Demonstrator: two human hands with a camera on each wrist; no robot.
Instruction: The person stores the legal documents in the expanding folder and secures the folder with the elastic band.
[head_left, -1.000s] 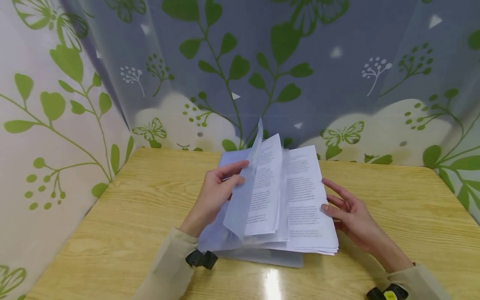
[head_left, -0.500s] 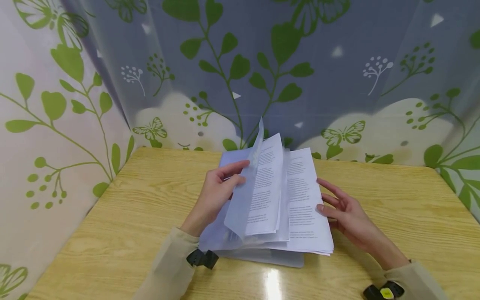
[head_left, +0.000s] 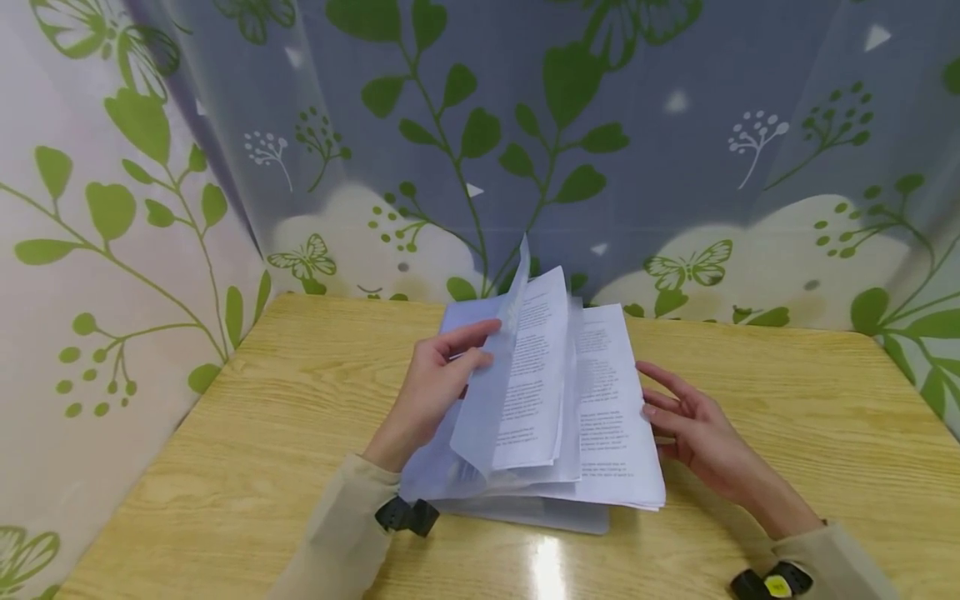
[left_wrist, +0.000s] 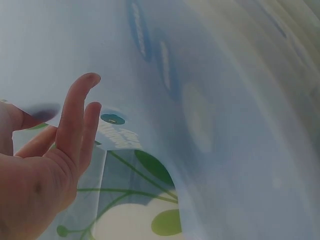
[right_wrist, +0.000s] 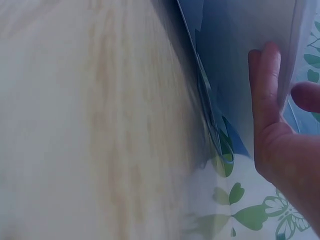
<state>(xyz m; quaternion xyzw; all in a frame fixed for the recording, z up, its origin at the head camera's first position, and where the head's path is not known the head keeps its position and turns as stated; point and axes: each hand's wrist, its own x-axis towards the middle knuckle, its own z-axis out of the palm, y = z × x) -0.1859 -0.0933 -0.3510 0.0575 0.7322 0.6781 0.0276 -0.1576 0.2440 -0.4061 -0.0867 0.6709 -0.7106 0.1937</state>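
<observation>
A translucent bluish plastic folder [head_left: 532, 512] lies spread on the table with its sleeves partly lifted. My left hand [head_left: 437, 375] pinches a raised plastic sleeve [head_left: 491, 400] by its edge; in the left wrist view the thumb shows blurred through the plastic. Printed sheets [head_left: 536, 367] stand tilted just right of that sleeve. Further right, a stack of printed paper [head_left: 618, 417] reaches in under another clear sleeve. My right hand [head_left: 701, 433] holds this stack by its right edge, thumb on one face and fingers [right_wrist: 265, 82] on the other.
A pale wood-grain table [head_left: 247, 417] bears the folder. Behind it and at the left hangs a patterned curtain [head_left: 375, 167], close to the folder's far edge. Beige sleeves and black wrist straps [head_left: 407, 516] cover my wrists.
My right hand has shifted a little left with the paper stack, which now sits slightly deeper among the sleeves and lower at its top edge. The left hand stays almost still.
</observation>
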